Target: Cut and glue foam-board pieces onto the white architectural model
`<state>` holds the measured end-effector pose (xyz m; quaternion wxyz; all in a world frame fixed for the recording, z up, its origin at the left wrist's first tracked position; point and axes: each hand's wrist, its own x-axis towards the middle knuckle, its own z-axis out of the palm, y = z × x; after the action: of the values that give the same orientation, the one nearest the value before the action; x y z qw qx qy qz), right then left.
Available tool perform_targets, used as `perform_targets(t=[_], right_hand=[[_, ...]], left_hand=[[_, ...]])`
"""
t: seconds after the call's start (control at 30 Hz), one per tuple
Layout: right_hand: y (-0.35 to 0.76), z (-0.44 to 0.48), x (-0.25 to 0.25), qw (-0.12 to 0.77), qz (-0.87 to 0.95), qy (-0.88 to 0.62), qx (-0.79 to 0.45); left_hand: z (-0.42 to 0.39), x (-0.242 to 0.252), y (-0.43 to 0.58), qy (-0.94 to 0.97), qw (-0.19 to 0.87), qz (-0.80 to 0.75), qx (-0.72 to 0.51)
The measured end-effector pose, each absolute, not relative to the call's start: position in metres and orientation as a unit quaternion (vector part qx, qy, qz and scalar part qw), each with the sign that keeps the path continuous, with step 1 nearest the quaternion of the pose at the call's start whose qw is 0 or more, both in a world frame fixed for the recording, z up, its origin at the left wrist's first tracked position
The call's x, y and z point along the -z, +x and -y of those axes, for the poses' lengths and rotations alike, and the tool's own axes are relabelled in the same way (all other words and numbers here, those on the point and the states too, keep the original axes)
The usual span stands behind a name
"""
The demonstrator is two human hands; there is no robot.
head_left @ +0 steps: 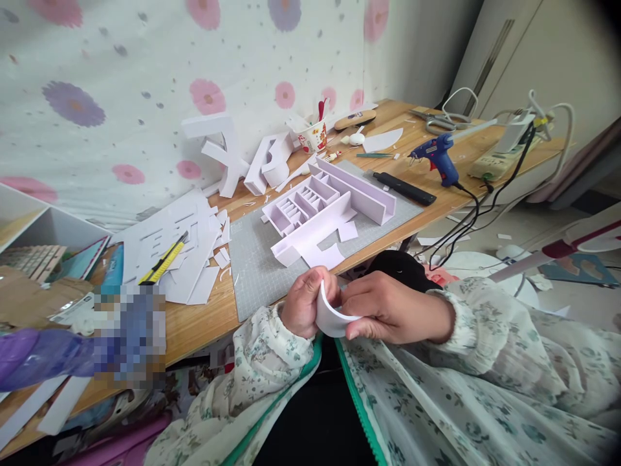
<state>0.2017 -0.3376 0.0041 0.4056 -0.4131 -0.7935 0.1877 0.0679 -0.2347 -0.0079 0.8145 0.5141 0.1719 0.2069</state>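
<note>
A curved strip of white foam board (330,318) is bent into a U between my hands, just off the table's front edge. My left hand (305,303) is closed round one end of it. At the other end my right hand (383,307) pinches it, thumb outside and fingers curled inside. Beyond them, a white foam-board structure (310,210) with small compartments and ladder-like slats rests on the grey cutting mat (257,275). Loose white offcuts (347,231) lie beside it on the mat.
A blue glue gun (439,158) stands on the right with its cord over the edge. A black long-handled tool (405,188) lies by the mat. On the left are a yellow utility knife (162,260) and white sheets (194,285). Foam-board letters (223,155) and a cup (313,137) stand behind.
</note>
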Motion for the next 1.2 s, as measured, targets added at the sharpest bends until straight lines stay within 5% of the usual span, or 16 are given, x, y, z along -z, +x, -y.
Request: perform_targets(t=[0.7, 0.97, 1.1, 1.2], right_hand=[[0.207, 0.331, 0.012, 0.477, 0.774, -0.345, -0.233], [0.210, 0.331, 0.016, 0.538, 0.713, -0.406, -0.194], [0.197, 0.331, 0.014, 0.637, 0.612, -0.453, -0.118], [0.191, 0.329, 0.023, 0.628, 0.613, -0.458, -0.144]], left_hand=[[0.229, 0.010, 0.063, 0.507, 0.846, -0.074, -0.146], [0.223, -0.001, 0.065, 0.483, 0.777, -0.239, -0.324], [0.226, 0.003, 0.060, 0.497, 0.785, -0.235, -0.286], [0.228, 0.008, 0.054, 0.549, 0.756, -0.246, -0.257]])
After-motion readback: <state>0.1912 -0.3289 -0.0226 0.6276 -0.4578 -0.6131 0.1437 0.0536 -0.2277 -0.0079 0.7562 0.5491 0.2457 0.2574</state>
